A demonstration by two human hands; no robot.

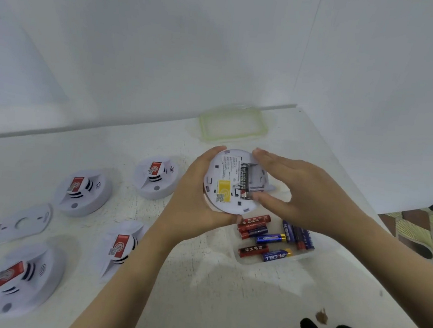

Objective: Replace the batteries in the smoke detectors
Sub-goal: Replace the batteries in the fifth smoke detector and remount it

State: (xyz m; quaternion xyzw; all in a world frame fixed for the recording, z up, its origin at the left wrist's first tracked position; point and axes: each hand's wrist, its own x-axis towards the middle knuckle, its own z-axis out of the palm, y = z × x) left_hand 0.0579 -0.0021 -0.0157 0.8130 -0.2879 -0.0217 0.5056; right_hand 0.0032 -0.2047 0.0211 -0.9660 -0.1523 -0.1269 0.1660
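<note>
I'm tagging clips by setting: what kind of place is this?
Probably a room corner used as a workspace: a scuffed white table against plain white walls, with patterned floor tiles at the right.

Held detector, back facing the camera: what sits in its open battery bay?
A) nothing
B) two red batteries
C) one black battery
C: one black battery lies in the bay of the detector that the left hand grips.

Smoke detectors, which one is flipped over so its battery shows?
The detector held between the left hand and right hand: its back faces up, showing a black battery. The other four lie front up, red-labelled.
</note>
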